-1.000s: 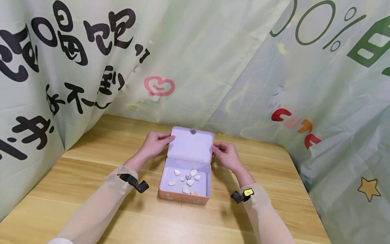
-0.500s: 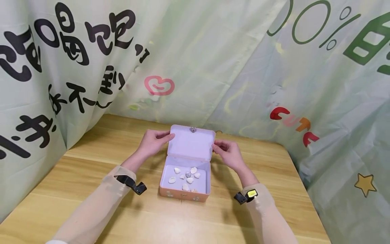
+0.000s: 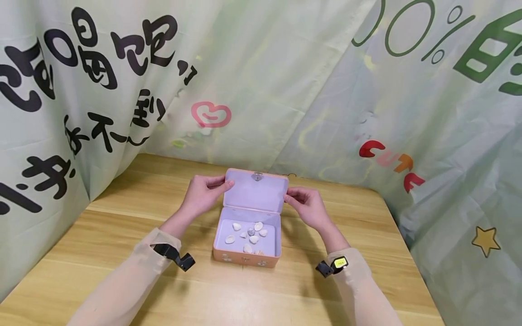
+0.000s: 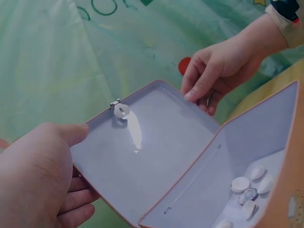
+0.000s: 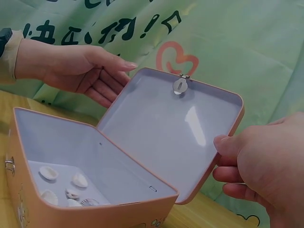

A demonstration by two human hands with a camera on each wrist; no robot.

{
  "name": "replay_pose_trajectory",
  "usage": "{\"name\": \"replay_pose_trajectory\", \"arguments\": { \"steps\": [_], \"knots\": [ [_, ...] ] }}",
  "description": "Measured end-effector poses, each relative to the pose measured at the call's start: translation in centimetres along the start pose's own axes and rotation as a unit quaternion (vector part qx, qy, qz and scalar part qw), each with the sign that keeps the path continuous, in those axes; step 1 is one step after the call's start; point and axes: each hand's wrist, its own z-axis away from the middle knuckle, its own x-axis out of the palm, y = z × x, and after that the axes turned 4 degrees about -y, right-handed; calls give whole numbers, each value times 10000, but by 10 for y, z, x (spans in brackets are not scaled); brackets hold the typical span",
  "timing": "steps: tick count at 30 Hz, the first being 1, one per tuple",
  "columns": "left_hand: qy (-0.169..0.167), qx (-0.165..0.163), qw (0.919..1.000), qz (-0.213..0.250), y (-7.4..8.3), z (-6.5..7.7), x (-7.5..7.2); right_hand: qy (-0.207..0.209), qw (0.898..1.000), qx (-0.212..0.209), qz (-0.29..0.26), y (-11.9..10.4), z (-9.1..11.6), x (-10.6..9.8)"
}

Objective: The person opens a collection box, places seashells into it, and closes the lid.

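Note:
An orange tin box with a pale lilac inside stands on the table, its hinged lid raised and leaning back. My left hand grips the lid's left edge, thumb at the upper corner and fingers behind. On the opposite edge, my right hand pinches the lid between thumb and curled fingers. Several white seashells lie scattered on the box floor around a greyish round piece. A metal clasp hangs from the middle of the lid's free edge in the right wrist view.
The box rests on a light wooden table with wood grain. A pale green printed curtain surrounds the table's back and sides. Both wrists wear black straps with small devices, the left strap and the right strap.
The lid has swung slightly up towards me, and its orange rim shows more along the top. Both hands keep their hold on its sides and move with it.

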Motion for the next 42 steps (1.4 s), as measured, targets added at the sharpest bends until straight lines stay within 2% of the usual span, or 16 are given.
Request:
{"name": "replay_pose_trajectory", "arguments": {
  "steps": [8, 18, 26, 33, 42],
  "knots": [
    [211, -30, 9997, 80, 7, 12, 4, 14, 10000, -35, 45, -5, 7, 0],
    [453, -11, 9990, 0, 13, 24, 9, 47, 9993, -300, 198, -7, 17, -1],
    [667, 94, 9976, -163, 11, 31, 11, 58, 9990, -255, 361, -11, 23, 1],
    [796, 35, 9964, -301, 12, 36, 12, 23, 9991, -289, 301, -12, 27, 1],
    [918, 268, 9943, -475, 12, 40, 13, -38, 9995, -275, 168, -15, 32, 0]
  ]
}}
